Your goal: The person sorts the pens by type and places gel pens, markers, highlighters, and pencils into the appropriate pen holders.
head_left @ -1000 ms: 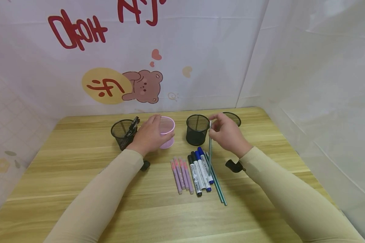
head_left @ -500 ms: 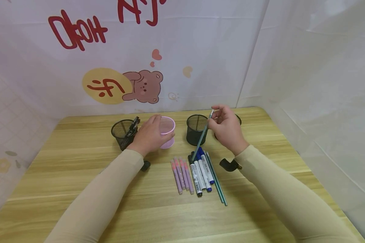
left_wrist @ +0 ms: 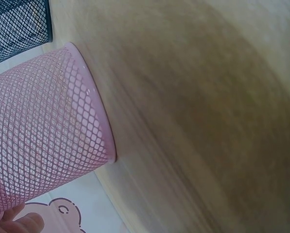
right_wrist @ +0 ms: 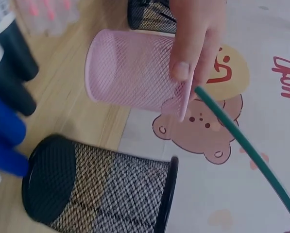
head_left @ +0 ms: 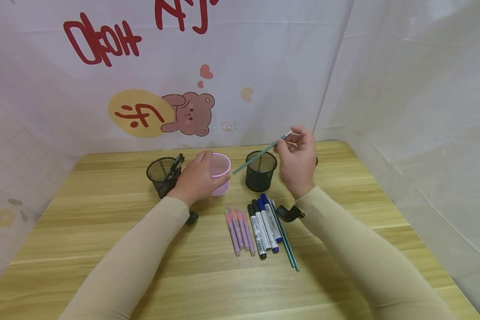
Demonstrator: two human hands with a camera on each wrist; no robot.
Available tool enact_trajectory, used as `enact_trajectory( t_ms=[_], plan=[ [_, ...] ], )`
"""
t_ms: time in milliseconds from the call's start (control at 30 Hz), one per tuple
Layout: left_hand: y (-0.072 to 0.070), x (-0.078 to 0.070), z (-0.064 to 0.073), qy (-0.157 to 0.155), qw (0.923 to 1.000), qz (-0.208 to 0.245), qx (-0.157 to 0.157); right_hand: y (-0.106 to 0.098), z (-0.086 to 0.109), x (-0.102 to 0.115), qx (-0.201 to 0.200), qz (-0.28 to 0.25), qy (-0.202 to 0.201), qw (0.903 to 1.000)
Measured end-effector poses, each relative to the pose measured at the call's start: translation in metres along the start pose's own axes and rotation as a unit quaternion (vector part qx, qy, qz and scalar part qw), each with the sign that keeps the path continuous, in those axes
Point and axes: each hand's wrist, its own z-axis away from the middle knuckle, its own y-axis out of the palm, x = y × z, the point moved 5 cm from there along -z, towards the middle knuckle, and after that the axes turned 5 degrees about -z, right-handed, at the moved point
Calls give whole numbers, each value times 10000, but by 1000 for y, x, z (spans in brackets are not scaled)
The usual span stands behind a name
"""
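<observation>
On my wooden tabletop [head_left: 192,289], the pink mesh cup [right_wrist: 130,68] stands upright between two black mesh cups [head_left: 258,178], my left hand [head_left: 197,178] gripping its rim. My right hand [head_left: 298,165] pinches the tilted green pencil [right_wrist: 255,154] near its upper end.

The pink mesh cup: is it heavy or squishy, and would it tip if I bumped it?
The pink mesh cup is probably light for its size, because its walls are full of little holes. It probably isn't squishy, since its rim looks neatly round. A gentle bump likely wouldn't tip it now, because the left hand holds it near the rim.
</observation>
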Motion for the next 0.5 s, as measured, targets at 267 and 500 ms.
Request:
enact_trajectory(
  t_ms=[267, 500],
  plan=[
    [1, 0, -1, 34, 10000, -2, -20, 15, 3, -10, -81, -234, -147, 9996],
    [2, 1, -1, 59, 10000, 7, -11, 28, 10, -18, 68, -52, -100, 9999]
  ],
)
